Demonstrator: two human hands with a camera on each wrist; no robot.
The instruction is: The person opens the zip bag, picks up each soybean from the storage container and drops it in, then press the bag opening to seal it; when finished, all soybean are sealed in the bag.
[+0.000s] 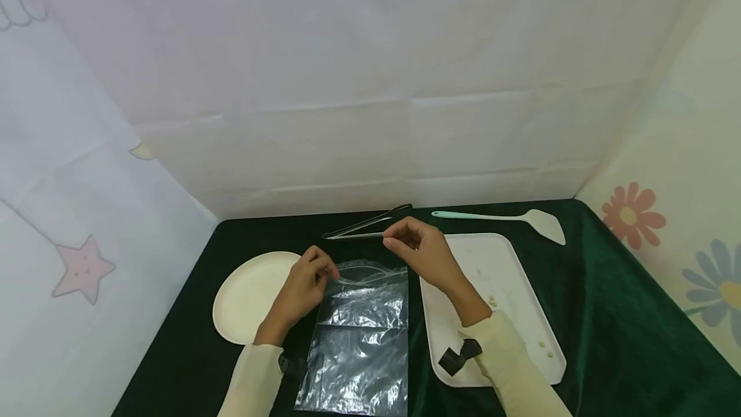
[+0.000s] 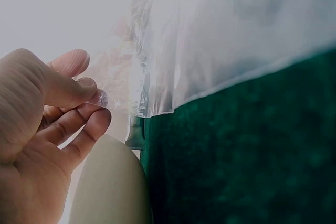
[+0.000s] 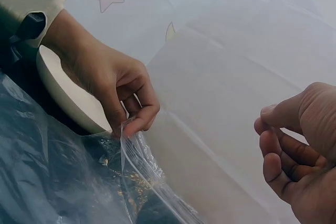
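Observation:
A clear zip bag [image 1: 361, 365] lies on the dark green cloth, its zip end facing the back wall. My left hand [image 1: 301, 285] pinches the bag's top left corner between thumb and fingers; the left wrist view shows the thin plastic under the thumb [image 2: 73, 90]. My right hand [image 1: 425, 256] is raised above the bag's top right corner, thumb and index fingertips together and the other fingers curled. Nothing shows between those fingertips in the right wrist view, where the zip strip [image 3: 157, 184] runs below and apart from the hand.
Left of the bag sits a round cream plate [image 1: 246, 295], partly behind my left hand. A white tray [image 1: 480, 262] with several small pale bits [image 1: 492, 301] lies under my right forearm. Metal tongs [image 1: 359, 227] and a spatula [image 1: 544, 225] lie along the back edge.

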